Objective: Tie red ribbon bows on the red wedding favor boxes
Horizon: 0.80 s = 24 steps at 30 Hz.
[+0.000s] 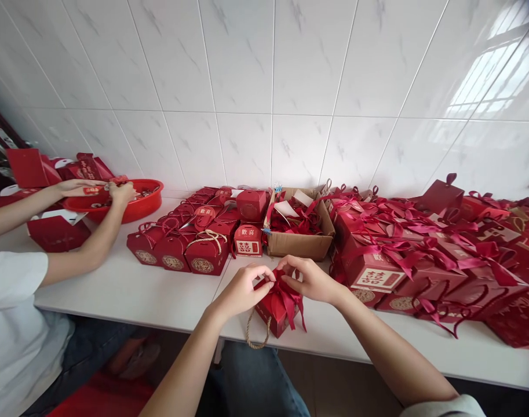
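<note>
A small red gift box [274, 317] stands close to the front edge of the white table, with a red satin ribbon [289, 296] over its top. My left hand [249, 286] pinches the ribbon with thumb and forefinger from the left. From the right, my right hand [308, 279] holds the ribbon with bent fingers, close to the left fingertips. The exact spot they grip is partly hidden by the fingers. A twisted rope handle [258, 345] hangs off the box's front left side, over the table edge.
An open cardboard box [299, 247] of ribbons and cards stands behind my hands. Red boxes with cord handles [174, 262] sit left of it; ribboned boxes [433, 278] are piled right. Farther left, a co-worker's hands [121, 192] work over a red basin [153, 202].
</note>
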{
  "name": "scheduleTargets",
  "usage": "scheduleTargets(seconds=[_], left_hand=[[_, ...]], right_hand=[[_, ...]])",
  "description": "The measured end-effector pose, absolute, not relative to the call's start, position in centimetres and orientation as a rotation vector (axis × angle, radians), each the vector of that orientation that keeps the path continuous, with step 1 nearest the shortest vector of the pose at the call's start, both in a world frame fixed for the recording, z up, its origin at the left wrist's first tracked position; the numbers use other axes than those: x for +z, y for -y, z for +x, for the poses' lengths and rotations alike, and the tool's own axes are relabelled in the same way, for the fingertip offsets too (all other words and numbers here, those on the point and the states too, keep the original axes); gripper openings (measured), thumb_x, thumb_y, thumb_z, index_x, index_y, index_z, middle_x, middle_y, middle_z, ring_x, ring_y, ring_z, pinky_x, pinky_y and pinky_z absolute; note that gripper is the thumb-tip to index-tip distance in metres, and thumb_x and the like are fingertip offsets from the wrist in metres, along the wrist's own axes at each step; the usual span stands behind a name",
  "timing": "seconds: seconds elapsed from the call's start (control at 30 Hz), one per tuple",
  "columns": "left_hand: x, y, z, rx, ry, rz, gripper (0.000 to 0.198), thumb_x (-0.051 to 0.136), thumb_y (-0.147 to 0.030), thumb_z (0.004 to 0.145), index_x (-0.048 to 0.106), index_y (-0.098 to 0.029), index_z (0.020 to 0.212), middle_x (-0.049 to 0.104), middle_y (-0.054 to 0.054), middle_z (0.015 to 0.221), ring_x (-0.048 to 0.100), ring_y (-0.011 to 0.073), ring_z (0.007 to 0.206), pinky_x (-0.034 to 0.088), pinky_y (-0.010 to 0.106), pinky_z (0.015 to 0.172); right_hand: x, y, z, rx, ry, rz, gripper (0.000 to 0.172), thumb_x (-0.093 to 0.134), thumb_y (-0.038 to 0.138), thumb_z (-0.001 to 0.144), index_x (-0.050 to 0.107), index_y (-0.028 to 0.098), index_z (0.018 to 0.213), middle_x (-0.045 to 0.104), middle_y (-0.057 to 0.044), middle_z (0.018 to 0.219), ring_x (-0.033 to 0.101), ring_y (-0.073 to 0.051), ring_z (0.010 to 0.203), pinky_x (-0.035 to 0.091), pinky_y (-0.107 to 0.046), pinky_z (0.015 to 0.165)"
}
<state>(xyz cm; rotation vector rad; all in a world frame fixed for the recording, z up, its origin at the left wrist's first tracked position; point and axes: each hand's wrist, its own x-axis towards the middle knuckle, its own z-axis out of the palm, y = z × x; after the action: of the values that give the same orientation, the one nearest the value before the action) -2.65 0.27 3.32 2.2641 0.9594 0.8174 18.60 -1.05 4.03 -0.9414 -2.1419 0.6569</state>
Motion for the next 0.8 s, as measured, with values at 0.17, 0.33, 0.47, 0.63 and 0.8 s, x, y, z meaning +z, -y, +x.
scheduleTargets(seconds=[0.17,0.33,0.47,0.63,0.8], left_hand=[[3.4,-0.64,-2.92,0.794,-0.951,2.312,0.013,0.055,-0.02,0.082,0.067,-0.022,0.086,0.071,0.003,0.088,0.063,0.0187,0.082,0.05,0.03,0.078],[3.6,-0.71,-2.84,0.771,-0.976,2.342,0.012,0.055,-0.021,0.082,0.067,-0.022,0.086,0.07,0.003,0.087,0.062,0.0184,0.082,0.049,0.03,0.079],[3.65,-0.65,-2.86,0.78,-0.983,2.35,0.012,0.056,-0.021,0.082,0.068,-0.023,0.086,0.069,0.002,0.085,0.062,0.0182,0.081,0.049,0.029,0.077],[3.6,-0.75,-2.74,0.809,-0.943,2.364,0.011,0.057,-0.019,0.081,0.068,-0.021,0.083,0.069,0.003,0.084,0.063,0.0188,0.082,0.05,0.028,0.075],[3.64,-1.17,-2.95,0.798,-0.983,2.389,0.011,0.057,-0.018,0.08,0.067,-0.022,0.081,0.068,0.002,0.084,0.063,0.0194,0.084,0.049,0.029,0.077]], right_hand=[[4.75,1.73,18.91,0.562,2.232,-0.911,0.017,0.054,0.02,0.085,0.063,0.02,0.099,0.067,-0.003,0.089,0.06,-0.015,0.076,0.049,-0.028,0.073],[4.62,1.25,18.82,0.663,2.152,-0.965,0.02,0.053,0.025,0.087,0.059,0.021,0.105,0.068,-0.004,0.099,0.062,-0.014,0.075,0.05,-0.027,0.069],[4.34,1.15,18.84,0.638,2.189,-0.916,0.018,0.049,0.015,0.085,0.062,0.02,0.097,0.067,-0.002,0.085,0.06,-0.014,0.072,0.049,-0.025,0.066],[4.37,1.47,19.1,0.523,2.352,-0.796,0.038,0.047,0.004,0.073,0.064,0.023,0.101,0.068,-0.003,0.09,0.062,-0.016,0.078,0.049,-0.028,0.074],[4.5,1.63,19.36,0.433,2.457,-0.747,0.048,0.043,0.002,0.069,0.065,0.023,0.105,0.067,-0.004,0.09,0.061,-0.018,0.079,0.048,-0.029,0.074]])
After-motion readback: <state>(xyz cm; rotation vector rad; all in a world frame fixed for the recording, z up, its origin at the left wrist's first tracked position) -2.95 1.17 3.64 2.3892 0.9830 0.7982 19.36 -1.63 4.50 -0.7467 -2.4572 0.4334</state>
